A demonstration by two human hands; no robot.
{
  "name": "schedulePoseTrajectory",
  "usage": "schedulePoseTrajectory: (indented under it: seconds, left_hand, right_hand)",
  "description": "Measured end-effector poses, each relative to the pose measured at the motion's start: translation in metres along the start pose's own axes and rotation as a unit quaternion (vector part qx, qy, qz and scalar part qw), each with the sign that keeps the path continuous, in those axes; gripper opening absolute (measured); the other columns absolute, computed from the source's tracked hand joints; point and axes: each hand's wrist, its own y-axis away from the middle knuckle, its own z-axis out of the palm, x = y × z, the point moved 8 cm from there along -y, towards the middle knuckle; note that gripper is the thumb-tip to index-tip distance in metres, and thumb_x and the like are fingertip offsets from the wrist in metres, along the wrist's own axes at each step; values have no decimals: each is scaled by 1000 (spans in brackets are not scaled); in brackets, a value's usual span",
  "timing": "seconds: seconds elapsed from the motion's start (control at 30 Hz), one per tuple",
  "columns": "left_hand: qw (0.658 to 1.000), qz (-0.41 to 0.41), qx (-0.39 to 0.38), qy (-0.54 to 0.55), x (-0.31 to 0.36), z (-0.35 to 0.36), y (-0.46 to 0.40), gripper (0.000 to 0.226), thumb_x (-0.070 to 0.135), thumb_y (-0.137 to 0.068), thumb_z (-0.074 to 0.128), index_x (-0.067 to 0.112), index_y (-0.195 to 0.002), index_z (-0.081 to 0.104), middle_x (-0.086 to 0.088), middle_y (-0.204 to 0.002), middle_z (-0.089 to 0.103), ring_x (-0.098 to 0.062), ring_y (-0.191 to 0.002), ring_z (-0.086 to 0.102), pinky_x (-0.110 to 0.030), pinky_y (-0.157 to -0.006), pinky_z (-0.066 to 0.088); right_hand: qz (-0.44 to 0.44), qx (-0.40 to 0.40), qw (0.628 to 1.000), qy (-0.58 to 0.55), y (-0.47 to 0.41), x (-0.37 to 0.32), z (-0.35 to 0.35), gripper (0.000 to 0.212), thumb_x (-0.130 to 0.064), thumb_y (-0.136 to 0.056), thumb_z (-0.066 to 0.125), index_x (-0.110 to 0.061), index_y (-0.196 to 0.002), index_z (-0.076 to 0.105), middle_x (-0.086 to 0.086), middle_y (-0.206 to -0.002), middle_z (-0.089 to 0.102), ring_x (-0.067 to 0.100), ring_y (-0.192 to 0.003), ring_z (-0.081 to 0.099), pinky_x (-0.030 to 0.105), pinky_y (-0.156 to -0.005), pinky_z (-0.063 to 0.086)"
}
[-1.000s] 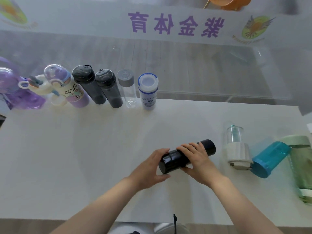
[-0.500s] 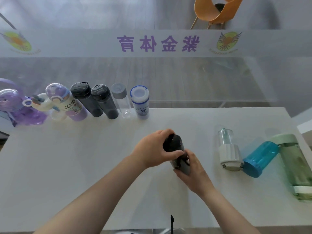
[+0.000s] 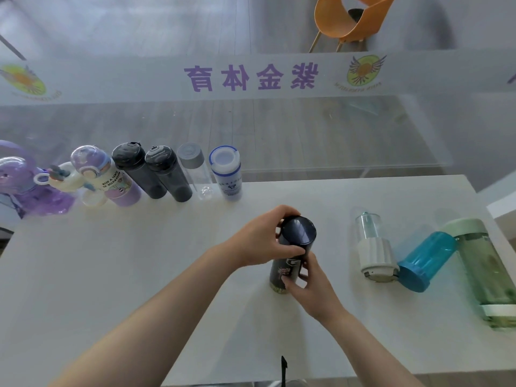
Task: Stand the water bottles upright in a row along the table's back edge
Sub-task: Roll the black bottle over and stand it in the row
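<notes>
Black bottle stands nearly upright at the middle of the white counter, base on the surface, top leaning slightly toward the far side. Left hand wraps the cap end, fingers curled over the far side of the lid, thumb across the near side. Right hand clamps the lower body from the near right, fingers closed on the printed label. Along the far edge, left of centre, a row stands upright: purple bottle, two dark bottles touching side by side, clear bottle, white bottle with blue band. At the right, well apart from the row, a small clear bottle, a blue bottle and a green bottle lie on their sides, close together.
</notes>
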Motion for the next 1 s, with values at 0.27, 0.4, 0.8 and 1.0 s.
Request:
schedulePoseTrajectory:
  seconds: [0.27, 0.4, 0.8, 1.0]
  left_hand:
    - [998, 28, 47, -6, -5, 4, 7, 72, 39, -65, 83, 36, -122, 40, 16, -120, 51, -4, -112, 50, -28, -97, 47]
    - [999, -15, -1, -52, -43, -3, 13, 82, 46, -72, 77, 41, -137, 27, 17, -139, 39, 0, -124, 41, -24, -103, 38]
    - [887, -300, -104, -334, -206, -4, 67, 109, 61, -74, 68, 32, -151, -4, 0, -160, -20, -29, -147, -13, -61, -113, 15]
    - [873, -305, -109, -366, -220, 16, 71, 128, 73, -66, 65, 28, -146, -25, -4, -154, -36, -34, -142, -28, -69, -109, 7]
  right_hand:
    - [-26, 84, 995, 53, -21, -16, -6, 64, -28, -78, 76, -38, -129, 40, -16, -114, 60, 4, -100, 61, 34, -79, 55]
    - [-9, 74, 995, 66, -35, -14, -6, 59, -31, -76, 74, -43, -122, 39, -20, -112, 58, -1, -100, 59, 36, -82, 55]
    - [-25, 62, 995, 68, -130, -36, -2, 46, -43, -65, 70, -54, -96, 37, -24, -91, 57, -4, -85, 58, 8, -64, 45]
    - [-33, 63, 995, 64, -176, -54, 6, 49, -32, -70, 72, -43, -104, 39, -26, -93, 56, -12, -86, 55, 1, -64, 40]
